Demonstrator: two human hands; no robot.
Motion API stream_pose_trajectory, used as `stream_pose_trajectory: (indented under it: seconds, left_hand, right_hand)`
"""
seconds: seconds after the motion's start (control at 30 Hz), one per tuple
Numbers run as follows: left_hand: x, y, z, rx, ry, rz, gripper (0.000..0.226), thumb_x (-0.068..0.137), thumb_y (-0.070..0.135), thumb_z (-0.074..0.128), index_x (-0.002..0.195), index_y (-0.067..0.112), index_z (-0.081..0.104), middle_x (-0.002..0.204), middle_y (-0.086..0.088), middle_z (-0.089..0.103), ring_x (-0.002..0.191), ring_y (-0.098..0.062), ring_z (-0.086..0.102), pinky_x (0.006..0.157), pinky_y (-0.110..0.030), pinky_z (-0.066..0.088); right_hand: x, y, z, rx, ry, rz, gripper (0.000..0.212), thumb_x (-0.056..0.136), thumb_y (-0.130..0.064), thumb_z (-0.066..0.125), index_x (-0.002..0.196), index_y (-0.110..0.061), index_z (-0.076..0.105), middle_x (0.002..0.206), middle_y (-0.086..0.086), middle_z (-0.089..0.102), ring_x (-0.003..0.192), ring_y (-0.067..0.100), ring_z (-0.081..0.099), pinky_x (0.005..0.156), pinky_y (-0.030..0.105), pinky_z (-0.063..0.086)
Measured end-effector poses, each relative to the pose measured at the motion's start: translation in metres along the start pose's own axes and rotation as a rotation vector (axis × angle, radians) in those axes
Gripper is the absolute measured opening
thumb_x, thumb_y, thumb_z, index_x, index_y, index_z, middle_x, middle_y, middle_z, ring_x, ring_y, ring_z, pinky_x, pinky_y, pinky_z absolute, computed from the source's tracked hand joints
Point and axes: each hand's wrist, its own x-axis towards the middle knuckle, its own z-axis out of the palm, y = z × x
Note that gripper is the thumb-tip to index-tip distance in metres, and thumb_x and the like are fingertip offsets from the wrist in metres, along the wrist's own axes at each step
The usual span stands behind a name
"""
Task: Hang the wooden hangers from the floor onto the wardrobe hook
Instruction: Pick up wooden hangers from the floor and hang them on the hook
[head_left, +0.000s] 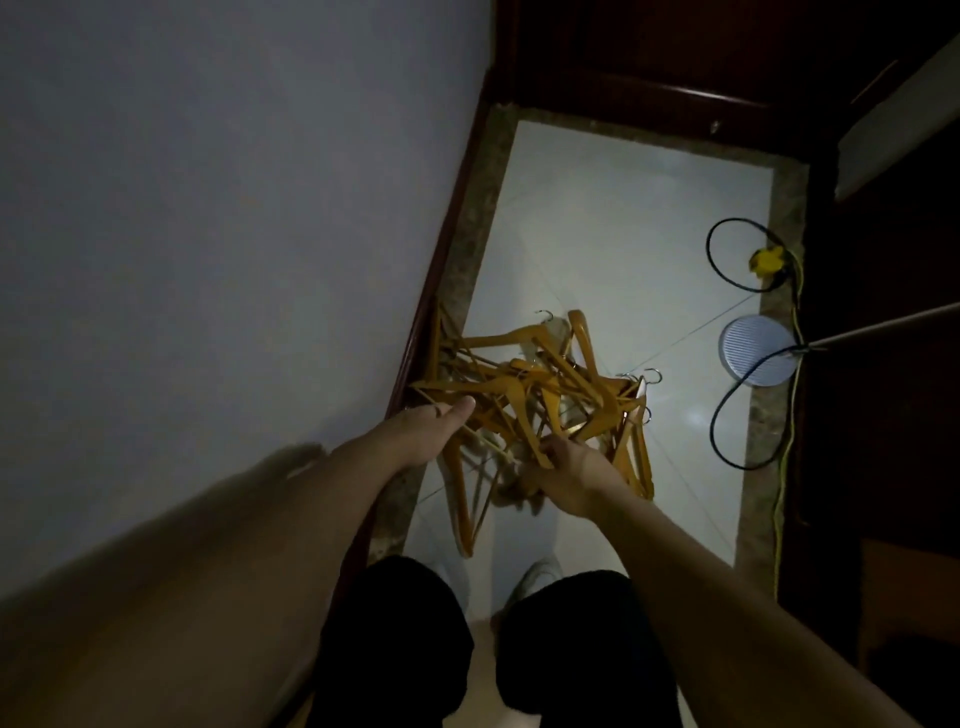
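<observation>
- Wooden hangers (540, 400): tangled pile on tiled floor (623, 218), at its left edge by the wall.
- Right hand (566, 475): grip closed around one hanger.
- Left hand (431, 431): grip loose, fingers touching pile.

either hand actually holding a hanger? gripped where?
Right hand grips a wooden hanger in the pile, apparently by one arm's end. Left hand rests at the pile's edge; any grip cannot be told.

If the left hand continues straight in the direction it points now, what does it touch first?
Most likely the pile of wooden hangers: the left hand points up-right, thumb already at the pile's near edge. Depth is unclear, so it may already touch one.
</observation>
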Motion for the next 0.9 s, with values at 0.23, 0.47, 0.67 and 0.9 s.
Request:
stream_pose_trajectory:
  seconds: [0.23,0.47,0.67,0.9]
  left_hand:
    - [0.146,-0.032,0.060,-0.043,-0.010,0.019,0.072,0.094,0.072,0.021,0.149,0.030,0.040,0.154,-0.006,0.039,0.143,-0.031,0.033,0.110,-0.048,0.030]
    - [0.276,-0.071,0.099,-0.482,0.110,-0.007,0.094,0.069,0.091,0.041,0.137,0.026,0.054,0.140,-0.005,0.054,0.129,-0.028,0.050,0.109,-0.055,0.037]
    - [0.319,-0.088,0.112,-0.741,0.133,-0.080,0.047,0.100,0.042,0.049,0.139,0.016,0.051,0.136,-0.007,0.056,0.127,-0.026,0.051,0.098,-0.038,0.038]
    - [0.336,-0.097,0.092,-0.763,0.242,0.006,0.044,0.094,0.039,0.059,0.134,0.025,0.051,0.133,-0.005,0.054,0.121,-0.027,0.050,0.083,-0.040,0.042]
  right_hand:
    - [0.118,0.064,0.022,0.051,0.089,0.067,0.029,0.093,-0.044,0.060,0.114,-0.026,0.055,0.084,-0.001,0.076,0.074,0.013,0.075,0.069,0.032,0.061]
    - [0.236,0.094,0.033,0.152,0.126,0.090,0.035,0.092,-0.049,0.061,0.115,-0.023,0.056,0.099,-0.001,0.061,0.089,0.014,0.062,0.072,0.030,0.052]
    - [0.286,0.098,0.032,0.240,0.183,0.112,0.027,0.091,-0.044,0.066,0.102,-0.026,0.050,0.085,-0.006,0.053,0.073,0.008,0.052,0.060,0.026,0.043]
    - [0.304,0.094,0.037,-0.124,0.118,0.041,0.021,0.097,-0.038,0.058,0.091,-0.018,0.055,0.093,0.005,0.060,0.099,0.024,0.062,0.088,0.035,0.053]
